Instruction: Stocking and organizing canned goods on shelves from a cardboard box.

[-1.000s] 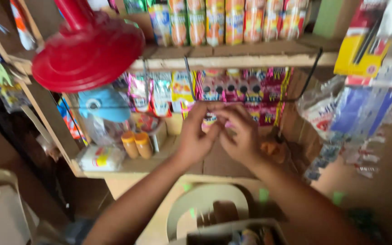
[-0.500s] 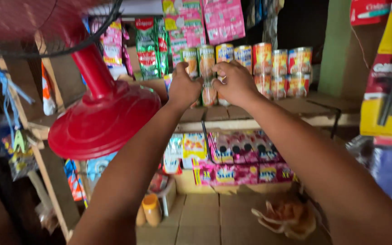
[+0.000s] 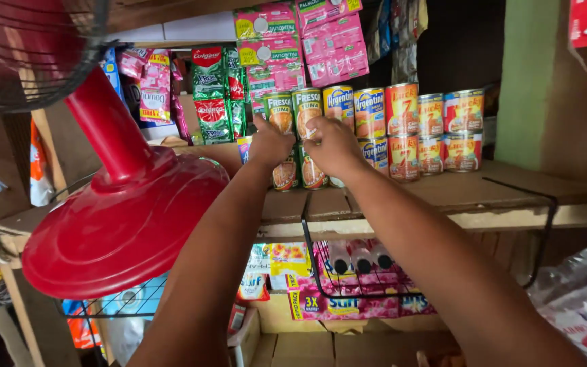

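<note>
Both hands are up at the wooden shelf (image 3: 443, 194), working on the stacked cans at the left end of the row. The left hand (image 3: 271, 144) is curled against the green-labelled can (image 3: 280, 112) on the upper tier, thumb up along its side; I cannot tell whether it truly grips it or only steadies it. The right hand (image 3: 334, 146) is closed in front of the next green can (image 3: 306, 109), fingers bent, and something small seems pinched at its fingertips, too hidden to name. Below these two, a pair of brown-labelled cans (image 3: 298, 173) stand on the shelf, partly covered by the hands.

The cans are stacked two high and face outward, likely so the labels show. On the upper tier I count seven: two green, two yellow (image 3: 354, 112), three red-orange (image 3: 433, 112). The lower tier shows about six, some hidden.

Left of the cans hang green packets (image 3: 213, 95); above them pink packets (image 3: 307, 41). A red fan base (image 3: 127, 217) leans left of the shelf, and a wire basket (image 3: 361, 272) hangs under it.
</note>
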